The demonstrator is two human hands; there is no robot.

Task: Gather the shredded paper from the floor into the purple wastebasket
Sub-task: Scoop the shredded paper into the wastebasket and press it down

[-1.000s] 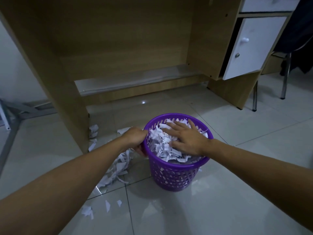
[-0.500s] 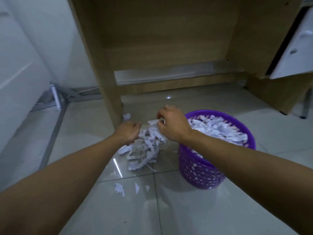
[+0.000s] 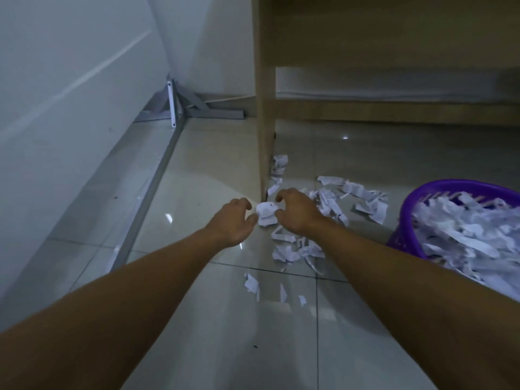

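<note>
No legible text, label, brand or number anywhere. Faint dark marks on the shredded paper (image 3: 332,202), too small and blurred to read as print.

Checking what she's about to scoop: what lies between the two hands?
In the head view, a small clump of shredded paper sits between the left hand and the right hand.
</note>
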